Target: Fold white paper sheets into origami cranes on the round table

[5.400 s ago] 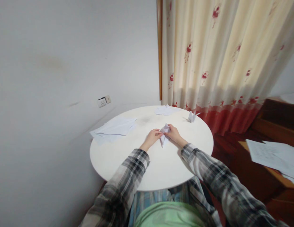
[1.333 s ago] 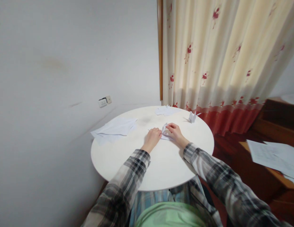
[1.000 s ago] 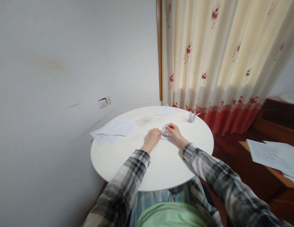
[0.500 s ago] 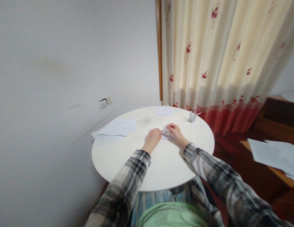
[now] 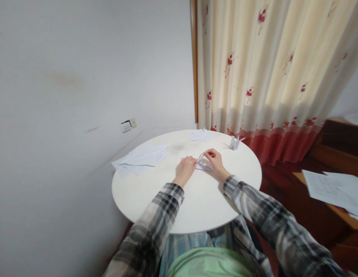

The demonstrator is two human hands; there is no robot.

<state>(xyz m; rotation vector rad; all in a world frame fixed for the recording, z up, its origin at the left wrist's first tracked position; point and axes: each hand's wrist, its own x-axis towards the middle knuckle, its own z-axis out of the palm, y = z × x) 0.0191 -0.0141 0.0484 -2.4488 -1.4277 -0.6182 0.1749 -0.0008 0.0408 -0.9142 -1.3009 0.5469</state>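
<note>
A folded piece of white paper (image 5: 203, 167) lies on the round white table (image 5: 196, 200), between my two hands. My left hand (image 5: 187, 168) is closed on its left part and presses it against the tabletop; a small tip sticks out beyond the fingers. With thumb and forefinger pinched, my right hand (image 5: 214, 160) holds a raised flap of the same paper. The exact fold is partly hidden behind my fingers. To the right and farther back stands a folded paper crane (image 5: 235, 143).
Loose white sheets (image 5: 141, 156) overhang the table's left edge by the wall. More paper pieces (image 5: 202, 134) lie at the back. A curtain (image 5: 262, 77) hangs behind the table. On the right, printed sheets (image 5: 334, 188) rest on a wooden surface.
My right hand has moved slightly right, drawing the pinched flap outward so that it leans more to the right. My left hand stays almost in place.
</note>
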